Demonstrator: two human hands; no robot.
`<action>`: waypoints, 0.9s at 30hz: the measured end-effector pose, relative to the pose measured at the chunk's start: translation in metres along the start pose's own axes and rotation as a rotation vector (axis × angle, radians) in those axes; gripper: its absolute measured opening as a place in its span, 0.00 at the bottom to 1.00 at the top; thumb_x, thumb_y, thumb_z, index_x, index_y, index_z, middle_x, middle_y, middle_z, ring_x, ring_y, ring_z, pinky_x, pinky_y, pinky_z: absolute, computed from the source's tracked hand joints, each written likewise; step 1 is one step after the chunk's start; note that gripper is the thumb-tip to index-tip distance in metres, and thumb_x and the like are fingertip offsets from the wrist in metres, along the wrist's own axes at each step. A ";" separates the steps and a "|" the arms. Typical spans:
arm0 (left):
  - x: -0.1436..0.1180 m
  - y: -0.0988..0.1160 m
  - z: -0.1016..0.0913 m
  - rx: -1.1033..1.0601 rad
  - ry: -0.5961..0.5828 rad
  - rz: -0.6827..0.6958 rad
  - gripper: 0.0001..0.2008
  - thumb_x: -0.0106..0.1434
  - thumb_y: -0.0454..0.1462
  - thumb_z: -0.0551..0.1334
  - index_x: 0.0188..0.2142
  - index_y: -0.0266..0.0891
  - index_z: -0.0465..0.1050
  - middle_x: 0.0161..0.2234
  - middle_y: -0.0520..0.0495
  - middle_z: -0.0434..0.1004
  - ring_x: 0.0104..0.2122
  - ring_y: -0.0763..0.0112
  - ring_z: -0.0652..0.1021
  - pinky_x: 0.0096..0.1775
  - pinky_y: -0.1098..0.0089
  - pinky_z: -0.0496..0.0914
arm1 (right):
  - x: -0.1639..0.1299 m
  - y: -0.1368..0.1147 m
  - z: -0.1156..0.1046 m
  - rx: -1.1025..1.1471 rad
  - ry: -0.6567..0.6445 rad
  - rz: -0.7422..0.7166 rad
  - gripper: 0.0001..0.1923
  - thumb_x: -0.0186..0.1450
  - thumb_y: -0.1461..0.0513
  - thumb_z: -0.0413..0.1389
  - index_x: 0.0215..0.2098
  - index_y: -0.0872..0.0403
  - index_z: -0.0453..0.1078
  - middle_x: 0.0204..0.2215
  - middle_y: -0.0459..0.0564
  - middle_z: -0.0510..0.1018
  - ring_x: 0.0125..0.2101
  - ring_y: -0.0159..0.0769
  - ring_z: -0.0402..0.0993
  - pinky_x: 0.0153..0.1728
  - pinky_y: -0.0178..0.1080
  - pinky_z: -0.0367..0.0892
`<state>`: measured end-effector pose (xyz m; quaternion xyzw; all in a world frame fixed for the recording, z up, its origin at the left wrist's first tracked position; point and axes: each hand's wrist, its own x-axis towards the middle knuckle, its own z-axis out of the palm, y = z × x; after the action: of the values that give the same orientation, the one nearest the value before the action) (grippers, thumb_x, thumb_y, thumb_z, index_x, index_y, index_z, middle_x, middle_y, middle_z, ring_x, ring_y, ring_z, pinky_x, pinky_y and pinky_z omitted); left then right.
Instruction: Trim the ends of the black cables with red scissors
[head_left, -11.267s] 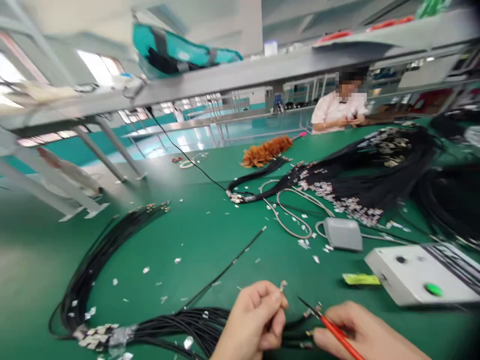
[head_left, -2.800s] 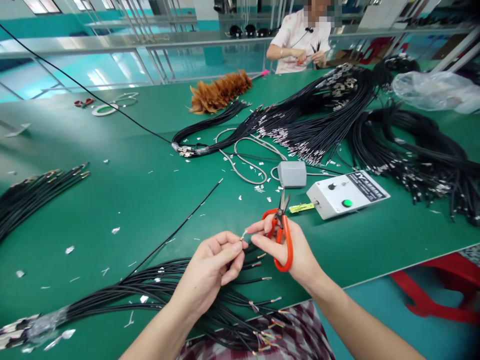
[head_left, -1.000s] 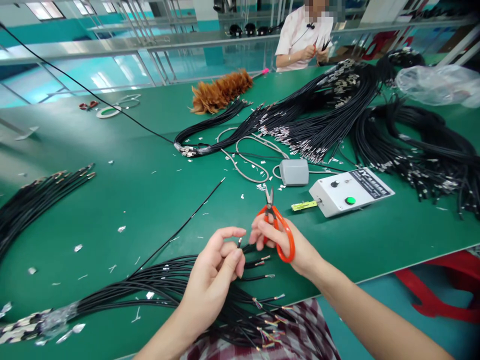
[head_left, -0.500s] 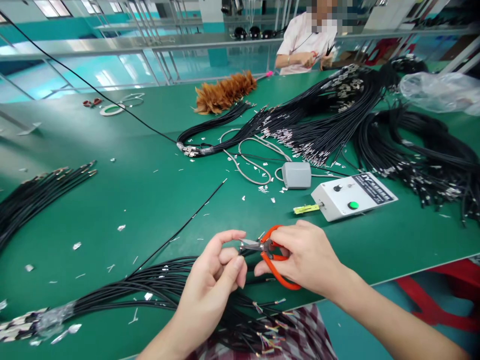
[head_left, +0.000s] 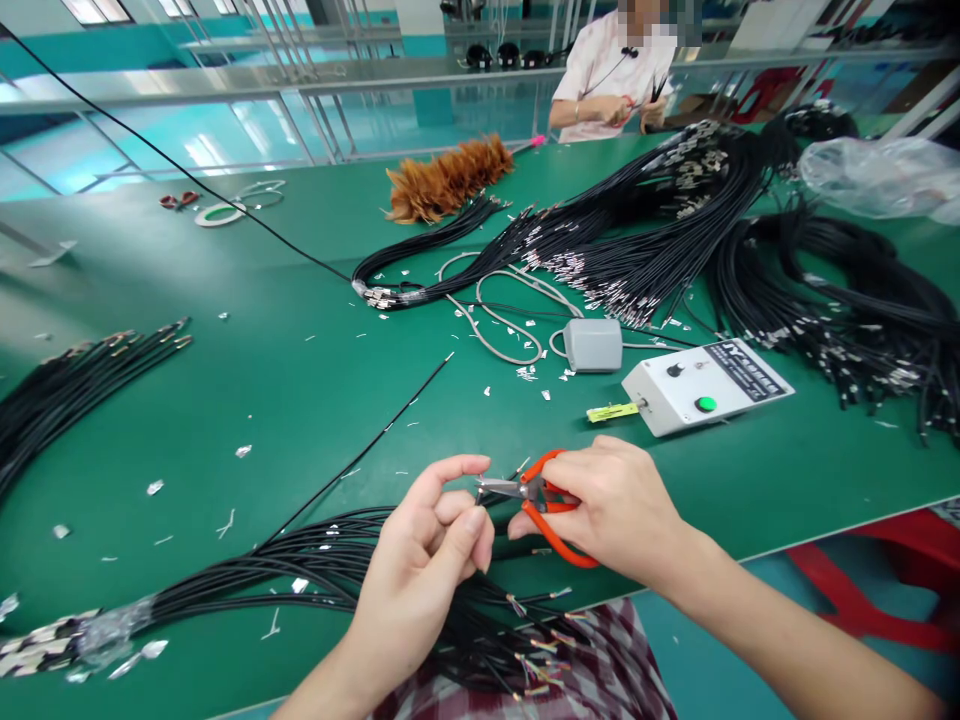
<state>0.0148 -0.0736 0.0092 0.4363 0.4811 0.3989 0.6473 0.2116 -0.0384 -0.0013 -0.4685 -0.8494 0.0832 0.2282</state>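
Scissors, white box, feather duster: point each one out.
scissors (head_left: 551, 520), head view, on the orange handle loop.
white box (head_left: 705, 385), head view, on its top face.
feather duster (head_left: 446, 178), head view, on the brown feathers.

White control box (head_left: 705, 387), grey pedal (head_left: 592, 344), feather duster (head_left: 447, 178), tape roll (head_left: 218, 214)

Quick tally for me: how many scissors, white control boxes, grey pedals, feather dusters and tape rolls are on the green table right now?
Scissors: 2, orange pair in the right hand, red pair far left
White control box: 1
Grey pedal: 1
Feather duster: 1
Tape roll: 1
Total: 6
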 end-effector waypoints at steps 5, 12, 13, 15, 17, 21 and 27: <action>0.001 -0.002 0.001 -0.016 0.025 -0.002 0.21 0.64 0.45 0.61 0.52 0.37 0.64 0.20 0.55 0.67 0.21 0.77 0.63 0.22 0.77 0.54 | 0.000 0.000 0.000 -0.080 0.047 -0.056 0.29 0.67 0.44 0.50 0.18 0.55 0.65 0.15 0.44 0.75 0.17 0.28 0.66 0.26 0.38 0.46; 0.002 0.003 -0.001 -0.011 0.036 -0.035 0.21 0.64 0.45 0.61 0.53 0.37 0.63 0.20 0.55 0.66 0.21 0.77 0.61 0.21 0.77 0.52 | -0.004 0.002 0.001 0.095 0.062 0.050 0.30 0.65 0.42 0.51 0.16 0.54 0.62 0.13 0.42 0.70 0.16 0.28 0.59 0.25 0.37 0.47; 0.002 0.004 -0.001 -0.006 0.030 -0.037 0.21 0.64 0.45 0.61 0.53 0.37 0.63 0.20 0.55 0.66 0.21 0.77 0.61 0.21 0.77 0.52 | -0.004 0.003 -0.001 0.121 0.064 0.099 0.30 0.64 0.41 0.52 0.16 0.53 0.61 0.13 0.42 0.69 0.17 0.29 0.58 0.25 0.37 0.47; 0.002 0.006 0.000 -0.003 0.033 -0.036 0.22 0.64 0.46 0.62 0.52 0.38 0.63 0.20 0.55 0.66 0.21 0.77 0.61 0.21 0.77 0.51 | -0.003 0.003 -0.003 0.124 0.062 0.142 0.28 0.63 0.41 0.53 0.18 0.53 0.64 0.15 0.42 0.70 0.18 0.29 0.60 0.26 0.37 0.47; 0.001 0.007 0.002 -0.008 0.065 -0.031 0.22 0.63 0.46 0.62 0.52 0.38 0.63 0.20 0.55 0.66 0.20 0.77 0.61 0.21 0.77 0.51 | -0.002 0.002 -0.004 0.105 0.045 0.117 0.27 0.62 0.41 0.54 0.21 0.54 0.66 0.17 0.43 0.72 0.20 0.29 0.63 0.27 0.37 0.48; -0.001 0.008 0.007 -0.018 0.106 -0.036 0.23 0.62 0.47 0.64 0.52 0.38 0.64 0.20 0.55 0.66 0.21 0.77 0.62 0.21 0.77 0.51 | -0.001 -0.004 0.000 0.077 0.031 0.067 0.26 0.63 0.42 0.54 0.22 0.54 0.68 0.19 0.44 0.74 0.21 0.30 0.66 0.28 0.38 0.47; -0.001 0.006 0.008 -0.015 0.087 -0.043 0.24 0.62 0.47 0.63 0.53 0.38 0.63 0.19 0.55 0.66 0.20 0.77 0.61 0.21 0.77 0.51 | -0.002 -0.003 0.009 0.066 0.105 0.010 0.24 0.65 0.47 0.55 0.20 0.55 0.67 0.19 0.46 0.76 0.20 0.29 0.66 0.27 0.39 0.46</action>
<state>0.0213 -0.0741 0.0168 0.4033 0.5153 0.4070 0.6374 0.2056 -0.0411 -0.0090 -0.4685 -0.8308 0.0875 0.2875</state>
